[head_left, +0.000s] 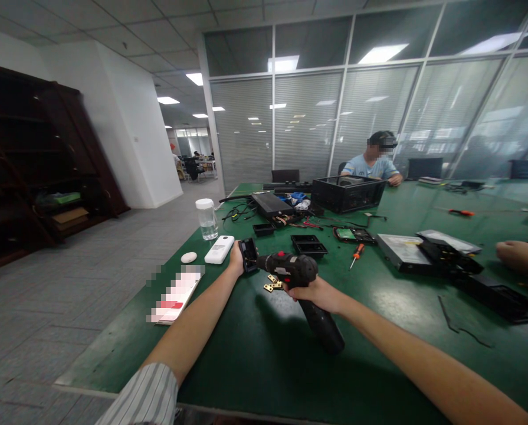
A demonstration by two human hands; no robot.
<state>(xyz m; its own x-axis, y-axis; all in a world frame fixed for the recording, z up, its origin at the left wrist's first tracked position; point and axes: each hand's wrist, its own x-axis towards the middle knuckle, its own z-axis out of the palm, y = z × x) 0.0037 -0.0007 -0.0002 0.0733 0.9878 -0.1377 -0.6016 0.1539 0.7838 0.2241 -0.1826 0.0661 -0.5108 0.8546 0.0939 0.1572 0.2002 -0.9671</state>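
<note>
A black cordless drill [288, 268] lies in the grip of my right hand [314, 293], its handle slanting down toward me. The drill's tip points left, at or close to a small black plastic case [248, 255]. That case is tilted up in my left hand [236, 258], fingers closed on its left side. Whether the bit touches the case I cannot tell. Several small brass-coloured plates [272, 285] lie on the green table [228, 354] just beneath the drill.
To the left are a lidded water jar [207, 219], a white device [219, 249] and a round white disc [189, 257]. Farther off are black trays [308, 245], an orange screwdriver [356, 255], a silver drive [400, 251] and a black box [347, 195]. A co-worker [370, 162] sits opposite; another person's hand [520, 258] rests right.
</note>
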